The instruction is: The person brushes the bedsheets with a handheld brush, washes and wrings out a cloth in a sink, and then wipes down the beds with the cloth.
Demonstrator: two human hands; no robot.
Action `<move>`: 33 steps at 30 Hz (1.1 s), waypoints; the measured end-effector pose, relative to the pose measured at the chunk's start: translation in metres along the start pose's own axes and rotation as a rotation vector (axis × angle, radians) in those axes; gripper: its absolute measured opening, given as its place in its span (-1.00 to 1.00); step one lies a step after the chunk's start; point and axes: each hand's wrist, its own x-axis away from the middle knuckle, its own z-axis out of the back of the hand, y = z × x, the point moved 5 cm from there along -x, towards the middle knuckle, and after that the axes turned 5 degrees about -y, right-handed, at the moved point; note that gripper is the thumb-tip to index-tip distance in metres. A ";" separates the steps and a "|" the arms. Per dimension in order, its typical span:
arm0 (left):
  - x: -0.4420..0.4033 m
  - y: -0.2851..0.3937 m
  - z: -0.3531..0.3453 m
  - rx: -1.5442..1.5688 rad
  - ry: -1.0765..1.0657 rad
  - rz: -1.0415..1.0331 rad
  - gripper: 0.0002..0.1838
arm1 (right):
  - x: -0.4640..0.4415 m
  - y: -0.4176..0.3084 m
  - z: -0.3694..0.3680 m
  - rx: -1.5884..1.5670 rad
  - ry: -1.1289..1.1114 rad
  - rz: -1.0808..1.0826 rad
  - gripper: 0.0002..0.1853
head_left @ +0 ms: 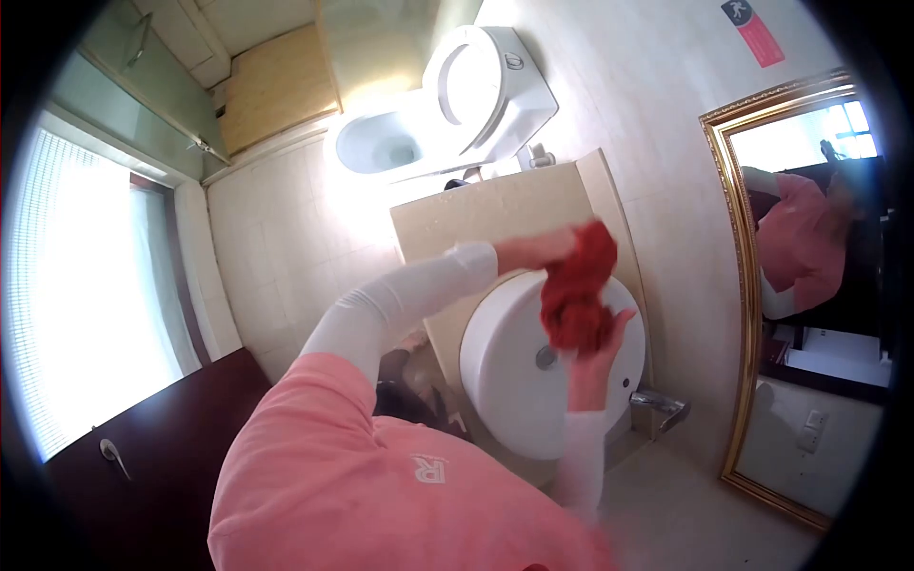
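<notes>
Hanging over a white washbasin [503, 381], a bunched red cloth [577, 290] is not yet set down.
It is gripped by the left hand [552, 246]; the right hand [592, 371] is partly covered, its hold untellable; handling appears unfinished.

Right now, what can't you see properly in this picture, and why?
All in the head view:
Left hand: blurry, and the red cloth hides its fingers.
Right hand: blurry, with some fingers lost against the cloth.
Wall sign: its writing is too small to read.
Mirror: its right side is cut off by the picture's dark edge.
</notes>
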 end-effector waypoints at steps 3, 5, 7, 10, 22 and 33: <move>0.002 -0.027 -0.057 -0.587 0.122 0.218 -0.60 | 0.050 0.026 0.010 -0.123 0.027 -0.017 -0.11; -0.001 -0.065 -0.074 -0.751 0.034 0.468 -0.55 | 0.076 0.033 -0.001 -0.312 0.087 0.037 -0.15; -0.003 -0.082 -0.093 -0.727 -0.225 0.642 -0.48 | 0.092 0.039 0.011 -0.371 0.140 0.046 -0.18; -0.014 -0.077 -0.096 -0.341 -0.553 0.729 -0.31 | 0.116 0.041 0.028 -0.703 -0.100 -0.114 -0.18; -0.026 -0.078 -0.151 0.234 -0.343 0.488 -0.64 | 0.141 -0.006 -0.010 -0.803 -0.496 -0.036 -0.03; -0.035 -0.117 -0.135 -1.095 -0.143 0.237 -0.78 | 0.105 0.022 0.067 0.071 0.290 0.000 -0.55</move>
